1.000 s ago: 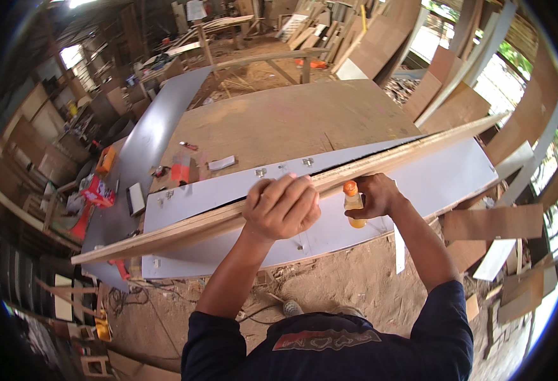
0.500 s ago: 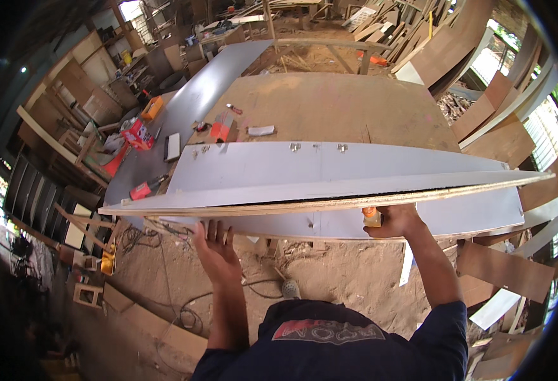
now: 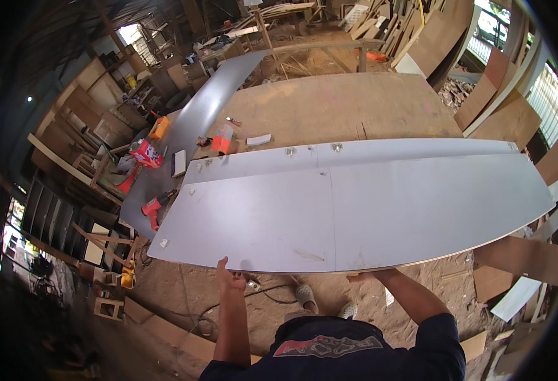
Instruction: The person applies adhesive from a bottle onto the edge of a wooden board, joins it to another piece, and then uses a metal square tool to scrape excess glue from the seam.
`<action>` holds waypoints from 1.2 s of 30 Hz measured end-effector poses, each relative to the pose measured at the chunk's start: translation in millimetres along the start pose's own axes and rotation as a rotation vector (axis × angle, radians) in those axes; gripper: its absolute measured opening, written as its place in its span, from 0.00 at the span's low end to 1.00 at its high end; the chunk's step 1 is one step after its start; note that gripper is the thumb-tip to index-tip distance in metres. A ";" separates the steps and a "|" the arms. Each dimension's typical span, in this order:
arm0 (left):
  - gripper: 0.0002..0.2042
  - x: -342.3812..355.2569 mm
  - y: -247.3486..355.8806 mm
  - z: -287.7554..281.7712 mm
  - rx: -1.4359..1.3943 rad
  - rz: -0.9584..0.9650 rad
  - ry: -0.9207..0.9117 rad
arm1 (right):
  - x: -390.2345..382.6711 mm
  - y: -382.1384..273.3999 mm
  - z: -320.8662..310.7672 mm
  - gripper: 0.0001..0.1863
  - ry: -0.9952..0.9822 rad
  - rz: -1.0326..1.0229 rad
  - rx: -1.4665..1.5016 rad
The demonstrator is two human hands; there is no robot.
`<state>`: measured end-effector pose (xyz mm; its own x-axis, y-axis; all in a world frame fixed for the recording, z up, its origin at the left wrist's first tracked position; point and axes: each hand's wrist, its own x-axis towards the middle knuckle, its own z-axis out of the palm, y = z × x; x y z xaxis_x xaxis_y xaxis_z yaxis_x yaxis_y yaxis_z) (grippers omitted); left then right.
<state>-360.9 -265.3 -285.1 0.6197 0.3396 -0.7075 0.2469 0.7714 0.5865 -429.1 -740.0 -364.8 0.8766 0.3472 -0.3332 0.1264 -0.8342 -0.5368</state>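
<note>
A long white-faced panel [image 3: 266,219] lies tilted in front of me, its near edge toward my body. Under it, a second white panel [image 3: 380,147] with metal hinges [image 3: 336,147] shows along the far side. My left hand [image 3: 230,279] grips the near edge left of the middle, thumb up against the edge and fingers below. Right of the middle, my right hand [image 3: 371,275] is at the underside of that edge. Its fingers are mostly hidden, and whatever it holds cannot be seen.
Beyond the panels stretches a brown work table [image 3: 323,101]. At left are a red power tool [image 3: 154,208], a red can [image 3: 145,153], an orange box [image 3: 223,138] and a grey sheet [image 3: 212,95]. Cables [image 3: 266,295] lie on the dirt floor; boards [image 3: 504,254] stand at right.
The upper panel has swung from nearly edge-on to showing its broad white face, its near edge coming toward me. The small orange-capped bottle in my right hand has gone out of sight.
</note>
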 end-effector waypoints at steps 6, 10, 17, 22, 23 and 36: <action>0.27 4.4 -19.3 -4.8 -0.026 -0.021 0.097 | -15.7 -4.4 32.1 0.34 0.001 0.013 -0.162; 0.27 40.7 -39.7 -17.0 -0.048 -0.046 0.092 | -68.0 -3.5 12.9 0.34 -0.217 0.071 -0.288; 0.24 67.0 -58.6 -33.7 -0.011 -0.095 0.153 | -183.7 4.4 19.6 0.37 -0.180 0.480 -0.215; 0.23 86.0 -63.4 -42.8 0.084 -0.147 0.086 | -216.0 -48.2 -31.6 0.28 0.317 0.633 0.013; 0.23 88.5 -64.0 -43.9 0.065 -0.144 0.086 | -215.4 -56.0 -39.3 0.27 0.446 0.652 -0.013; 0.22 93.9 -68.1 -55.5 0.115 -0.178 -0.028 | -141.9 -51.4 -253.6 0.19 1.317 0.680 -0.239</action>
<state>-360.9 -256.1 -413.3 0.5791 0.1871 -0.7935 0.4365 0.7508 0.4957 -442.2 -855.0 -93.3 0.5596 -0.6399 0.5267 -0.5086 -0.7669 -0.3914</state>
